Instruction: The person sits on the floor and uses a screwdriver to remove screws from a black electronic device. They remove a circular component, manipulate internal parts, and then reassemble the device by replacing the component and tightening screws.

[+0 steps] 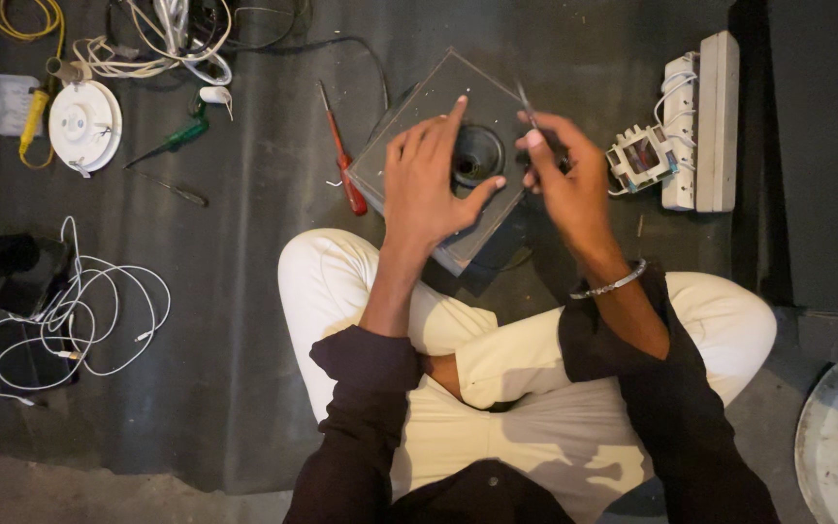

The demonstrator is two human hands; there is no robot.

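I sit cross-legged on a dark mat with a grey square box (409, 121) in front of my knees; it has a round dark opening (477, 155) in its top. My left hand (429, 184) lies flat on the box, fingers spread, thumb at the rim of the opening. My right hand (564, 175) is at the box's right edge, closed on a thin metal tool (526, 105) whose tip points up and away. What the tool's lower end touches is hidden by my fingers.
A red-handled screwdriver (341, 155) lies just left of the box, a green-handled one (172, 141) farther left. A white round fitting (84, 124), tangled white cables (70, 311), a white power strip (705, 121) and a small wire-wound part (642, 155) lie around.
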